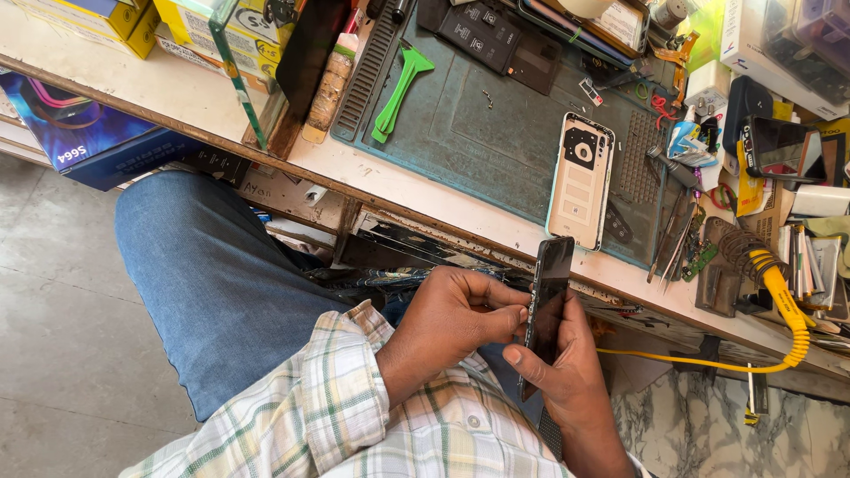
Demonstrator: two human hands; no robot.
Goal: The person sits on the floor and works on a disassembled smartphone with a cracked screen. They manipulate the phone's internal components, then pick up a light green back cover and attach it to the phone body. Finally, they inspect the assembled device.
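The thin black glass-faced phone panel (545, 296) is held edge-up below the bench (425, 199) edge, above the lap. Right hand (567, 372) grips its lower edges; left hand (460, 310) pinches one long side. Likely light, rigid, brittle, slick: hold by edges only.

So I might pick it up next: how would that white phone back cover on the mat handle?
The white back cover looks thin and hollow, so probably light and slightly flexible. Lying flat on the green mat, it shouldn't roll, though its smooth shell may slide.
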